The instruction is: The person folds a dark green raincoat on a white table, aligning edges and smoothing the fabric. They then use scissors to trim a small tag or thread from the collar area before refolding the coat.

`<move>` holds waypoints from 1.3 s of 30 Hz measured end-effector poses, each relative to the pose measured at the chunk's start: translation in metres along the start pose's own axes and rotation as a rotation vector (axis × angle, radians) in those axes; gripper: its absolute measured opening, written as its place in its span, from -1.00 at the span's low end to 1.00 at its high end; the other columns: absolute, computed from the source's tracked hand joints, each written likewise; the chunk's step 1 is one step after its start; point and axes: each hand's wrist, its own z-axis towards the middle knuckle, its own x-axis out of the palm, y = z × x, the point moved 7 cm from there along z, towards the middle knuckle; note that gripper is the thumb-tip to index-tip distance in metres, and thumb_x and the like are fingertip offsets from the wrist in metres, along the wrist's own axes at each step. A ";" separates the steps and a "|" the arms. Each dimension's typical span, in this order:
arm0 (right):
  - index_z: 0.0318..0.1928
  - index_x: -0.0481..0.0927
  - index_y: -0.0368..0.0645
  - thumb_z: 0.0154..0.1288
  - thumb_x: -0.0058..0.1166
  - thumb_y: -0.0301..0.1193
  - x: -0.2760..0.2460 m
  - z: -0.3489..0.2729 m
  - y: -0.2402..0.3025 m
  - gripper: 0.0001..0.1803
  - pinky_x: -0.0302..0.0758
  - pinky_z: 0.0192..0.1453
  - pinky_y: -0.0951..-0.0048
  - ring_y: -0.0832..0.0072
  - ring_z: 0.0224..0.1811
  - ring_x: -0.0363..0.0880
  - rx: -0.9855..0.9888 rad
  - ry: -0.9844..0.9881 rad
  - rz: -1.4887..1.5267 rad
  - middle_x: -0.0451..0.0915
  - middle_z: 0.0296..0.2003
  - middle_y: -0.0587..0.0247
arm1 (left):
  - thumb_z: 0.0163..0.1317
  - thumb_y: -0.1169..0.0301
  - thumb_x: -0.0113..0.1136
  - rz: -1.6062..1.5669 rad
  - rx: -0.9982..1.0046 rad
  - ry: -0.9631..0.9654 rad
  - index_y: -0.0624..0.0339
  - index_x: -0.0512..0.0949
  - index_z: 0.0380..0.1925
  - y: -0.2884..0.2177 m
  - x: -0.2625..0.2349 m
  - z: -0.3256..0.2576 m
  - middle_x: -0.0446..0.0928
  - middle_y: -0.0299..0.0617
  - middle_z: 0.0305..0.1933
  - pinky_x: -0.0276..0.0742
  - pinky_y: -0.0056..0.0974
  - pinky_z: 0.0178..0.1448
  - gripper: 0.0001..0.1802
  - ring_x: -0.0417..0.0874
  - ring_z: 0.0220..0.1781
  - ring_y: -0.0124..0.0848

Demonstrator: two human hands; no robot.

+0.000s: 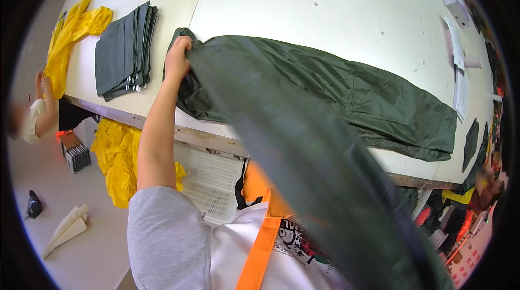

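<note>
Because the left hand [177,61] is clamped on 1 bunched end of the dark green garment [379,95], this end looks well controlled; the right hand is not visible, so I cannot tell its grip. The garment lies lengthwise along the near edge of the bench [325,11], while a blurred raised flap [303,154] (perhaps of the same piece) slants across that edge. To work well, I think, the left hand should hold its end firm, and the flap should come down flat, without trapping creases. Toward the bench's left edge are 1 folded dark green stack [122,49] and, beyond it, yellow cloth [65,46]; below the near edge stands 1 white crate [208,181].
</note>
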 end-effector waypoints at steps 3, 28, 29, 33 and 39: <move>0.10 0.50 -0.31 0.33 0.01 -0.15 0.005 0.008 -0.005 -0.49 0.33 0.22 0.43 0.35 0.08 0.45 0.036 0.058 0.044 0.50 0.04 0.05 | 0.09 0.60 -0.11 -0.101 -0.190 -0.104 0.18 0.40 -0.49 0.032 -0.004 -0.002 0.42 -0.17 -0.40 0.33 -0.40 -0.21 -0.90 0.45 -0.33 -0.35; 0.39 0.18 -0.07 0.23 0.09 -0.32 0.422 -0.205 0.197 -0.28 -0.14 0.48 -0.05 -0.02 0.49 -0.12 -0.884 1.177 0.246 -0.04 0.46 0.01 | 0.20 -0.35 -0.16 0.460 -0.238 0.234 -0.22 0.08 0.43 -0.092 0.104 -0.038 -0.11 -0.07 0.54 -0.31 0.21 0.49 -0.14 -0.24 0.56 -0.03; 0.41 0.15 -0.05 0.22 0.11 -0.31 0.434 -0.222 0.194 -0.25 -0.15 0.48 -0.07 -0.03 0.49 -0.13 -0.872 1.216 0.293 -0.07 0.46 0.02 | 0.22 -0.32 -0.15 0.455 -0.245 0.288 -0.15 0.10 0.42 -0.097 0.104 -0.035 -0.09 -0.07 0.53 -0.27 0.18 0.50 -0.15 -0.19 0.56 -0.05; 0.39 0.17 -0.11 0.22 0.12 -0.37 0.432 -0.205 0.203 -0.27 -0.07 0.47 0.01 -0.04 0.47 -0.07 -0.889 1.114 0.218 -0.03 0.44 -0.07 | 0.11 -0.02 0.24 0.269 0.106 0.126 0.10 0.33 0.25 -0.119 0.002 -0.028 0.28 -0.09 0.36 0.07 0.03 0.44 -0.25 0.29 0.38 -0.16; 0.16 0.46 -0.13 0.00 0.31 -0.31 0.322 -0.235 0.406 -0.35 0.13 0.40 -0.02 -0.03 0.36 0.16 -1.125 1.036 0.948 0.28 0.29 -0.04 | -0.03 -0.15 0.28 0.542 0.274 0.602 0.00 0.32 0.25 -0.065 -0.044 -0.128 0.37 -0.09 0.23 0.16 -0.04 0.38 -0.14 0.34 0.29 -0.11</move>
